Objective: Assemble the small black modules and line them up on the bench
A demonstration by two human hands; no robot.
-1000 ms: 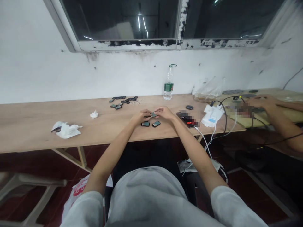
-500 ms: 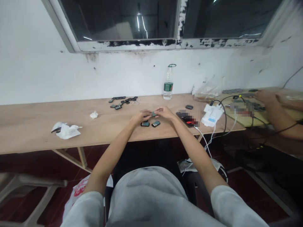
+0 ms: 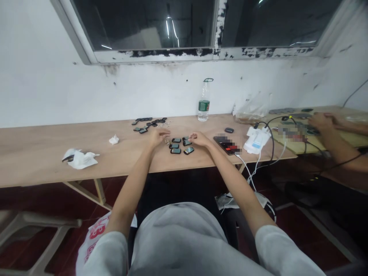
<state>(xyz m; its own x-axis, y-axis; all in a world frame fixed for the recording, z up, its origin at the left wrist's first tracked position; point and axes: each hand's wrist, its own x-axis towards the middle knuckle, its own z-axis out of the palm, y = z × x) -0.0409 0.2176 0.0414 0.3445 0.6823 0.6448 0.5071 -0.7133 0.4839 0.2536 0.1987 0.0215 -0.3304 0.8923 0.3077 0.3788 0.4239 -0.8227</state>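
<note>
Several small dark rectangular pieces [image 3: 175, 150] lie in a cluster on the wooden table [image 3: 43, 153] in front of me. My right hand [image 3: 199, 138] rests at the cluster's right side, fingers curled, its tips pinching one small dark piece [image 3: 186, 138]. My left hand [image 3: 157, 135] hovers just left of the cluster with fingers loosely stretched and nothing in them. A tiny pale bit [image 3: 166, 142] lies below its fingertips. A second pile of dark pieces [image 3: 148, 124] lies farther back to the left.
A water bottle [image 3: 204, 101] stands by the wall. A phone [image 3: 225, 145] on a cable, a white charger block [image 3: 257, 140] and a small black oval [image 3: 229, 130] lie to the right. Another person's hand [image 3: 322, 120] works at far right. Crumpled tissues [image 3: 80, 158] lie left.
My hands, which together held one piece above the cluster, have parted. The left hand moved left and away from me, and more pieces now show on the table.
</note>
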